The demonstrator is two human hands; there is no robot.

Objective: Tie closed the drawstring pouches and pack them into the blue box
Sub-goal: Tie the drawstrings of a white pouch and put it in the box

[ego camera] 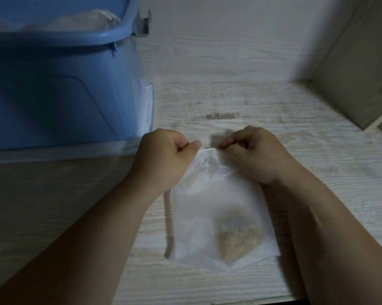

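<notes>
A thin white drawstring pouch (205,219) lies flat on the pale wooden table, with a brownish lump showing through its lower right part. My left hand (163,157) pinches the left side of the pouch's gathered mouth. My right hand (256,153) pinches the right side of the same mouth, fingers curled. The string itself is too fine and blurred to make out. The blue box (60,89) stands at the far left, and white pouches (84,19) are heaped inside it.
The blue box sits on a clear lid or tray (147,106) that juts out at its right. A wall panel (359,62) rises at the right edge of the table (251,102). The table's front edge runs along the bottom of the view.
</notes>
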